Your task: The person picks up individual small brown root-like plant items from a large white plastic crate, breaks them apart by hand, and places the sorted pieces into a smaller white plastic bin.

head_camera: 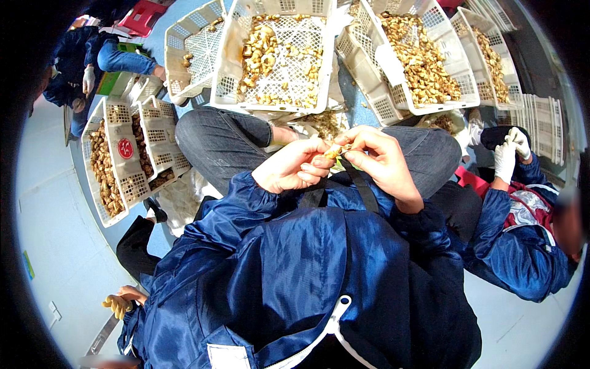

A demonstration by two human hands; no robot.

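Note:
My left hand (297,167) pinches a small yellow-brown piece (332,152), which looks like a mushroom, between thumb and fingers above my lap. The fingertips of my right hand (385,159) close on the same piece from the other side. Something thin shows between the right fingertips, too small to tell whether it is a blade. Straight ahead, just beyond my crossed legs, a white plastic crate (272,107) is tilted towards me. Similar yellow-brown pieces (259,53) lie in it, heaped mostly at its left.
Another crate (468,99) of pieces stands at front right, and crates of darker brown pieces (105,170) at left. A gloved co-worker (502,161) sits close on my right. Other people are at far left and lower left. Stacked crates (544,124) line the right.

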